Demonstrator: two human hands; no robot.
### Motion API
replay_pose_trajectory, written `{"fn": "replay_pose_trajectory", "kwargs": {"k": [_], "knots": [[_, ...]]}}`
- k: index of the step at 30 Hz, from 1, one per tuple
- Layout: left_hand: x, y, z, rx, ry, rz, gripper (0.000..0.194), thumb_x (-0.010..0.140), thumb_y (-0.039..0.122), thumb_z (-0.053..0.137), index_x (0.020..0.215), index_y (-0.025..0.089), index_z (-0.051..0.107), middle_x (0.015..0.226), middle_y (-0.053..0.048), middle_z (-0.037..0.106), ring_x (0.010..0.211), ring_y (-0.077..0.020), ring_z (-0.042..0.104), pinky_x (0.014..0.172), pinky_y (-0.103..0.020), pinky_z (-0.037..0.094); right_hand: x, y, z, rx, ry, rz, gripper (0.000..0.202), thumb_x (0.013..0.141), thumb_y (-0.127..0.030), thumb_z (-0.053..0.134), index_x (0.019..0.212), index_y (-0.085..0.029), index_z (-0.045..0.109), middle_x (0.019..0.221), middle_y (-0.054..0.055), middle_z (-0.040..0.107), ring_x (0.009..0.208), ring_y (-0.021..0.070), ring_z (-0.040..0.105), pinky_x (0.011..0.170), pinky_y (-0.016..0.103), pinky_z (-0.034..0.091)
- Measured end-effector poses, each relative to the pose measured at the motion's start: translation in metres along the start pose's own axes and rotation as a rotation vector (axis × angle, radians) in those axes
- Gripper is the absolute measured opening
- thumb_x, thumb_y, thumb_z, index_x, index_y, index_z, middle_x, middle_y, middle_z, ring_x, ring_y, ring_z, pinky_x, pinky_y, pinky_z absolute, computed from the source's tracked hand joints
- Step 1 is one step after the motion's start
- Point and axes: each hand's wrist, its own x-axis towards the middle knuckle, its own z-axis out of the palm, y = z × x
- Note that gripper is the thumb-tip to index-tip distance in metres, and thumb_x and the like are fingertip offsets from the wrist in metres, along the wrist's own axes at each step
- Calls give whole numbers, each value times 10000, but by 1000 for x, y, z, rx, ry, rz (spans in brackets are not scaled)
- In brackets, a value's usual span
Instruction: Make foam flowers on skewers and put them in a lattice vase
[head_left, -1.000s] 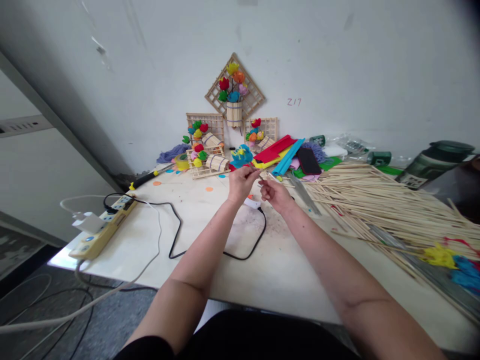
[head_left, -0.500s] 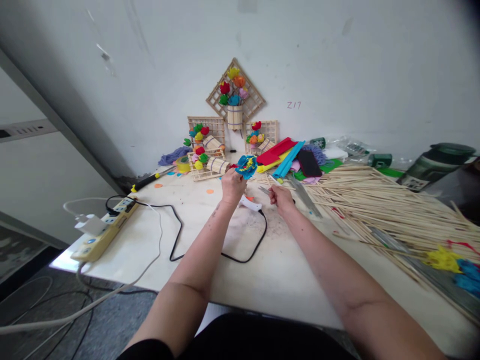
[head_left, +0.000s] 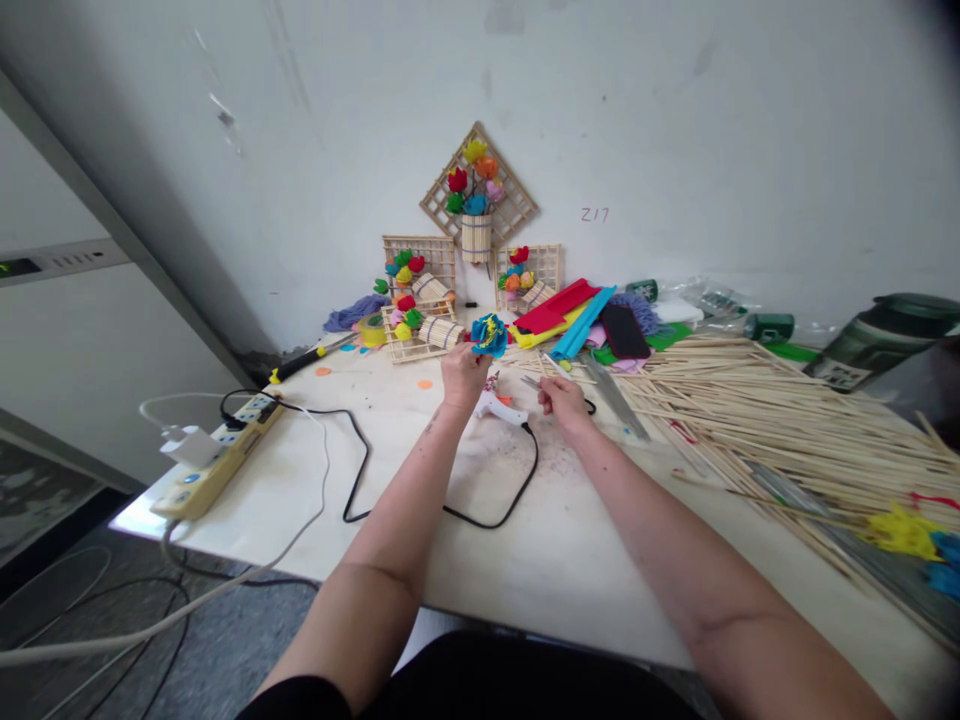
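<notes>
My left hand (head_left: 463, 376) is closed around the base of a blue paper flower (head_left: 489, 337) with a yellow frilled centre, held up above the table. My right hand (head_left: 564, 400) is closed on scissors (head_left: 531, 382); their pale blades point left toward the flower but stay apart from it, and a black handle loop shows behind the fingers. Between and below the hands lies a white glue gun (head_left: 501, 408) with a black cord. Any stem under the flower is hidden by my left hand.
Stick lattices with paper flowers, such as the diamond one (head_left: 480, 190), lean at the wall. Coloured paper rolls (head_left: 559, 310) and a phone (head_left: 625, 332) lie behind my right hand. Wooden sticks (head_left: 765, 410) spread rightward. A power strip (head_left: 217, 455) sits left; a dark bottle (head_left: 885, 340) stands far right.
The flower has tipped slightly in my left hand, so its yellow centre sits more upright. My right hand keeps the scissors at nearly the same spot. The whole view has shifted slightly.
</notes>
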Motion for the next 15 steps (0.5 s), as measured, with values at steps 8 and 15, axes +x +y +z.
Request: {"fn": "replay_pose_trajectory", "kwargs": {"k": [8, 15], "knots": [[-3, 4, 4, -7, -43, 38, 327, 766, 313, 581, 483, 159, 529, 480, -15, 511, 478, -109, 454, 489, -234, 310, 3, -20, -5, -122, -7, -306, 342, 606, -413, 651, 836, -166, 596, 766, 21, 614, 598, 113, 503, 586, 279, 435], [-6, 24, 8, -119, -162, 62, 262, 745, 352, 620, 569, 157, 615, 541, -33, 576, 521, -126, 515, 516, -232, 366, -10, -57, 1, -302, -180, -630, 531, 586, -421, 703, 1052, -228, 539, 1084, 60, 583, 944, 201, 555, 882, 383, 420]]}}
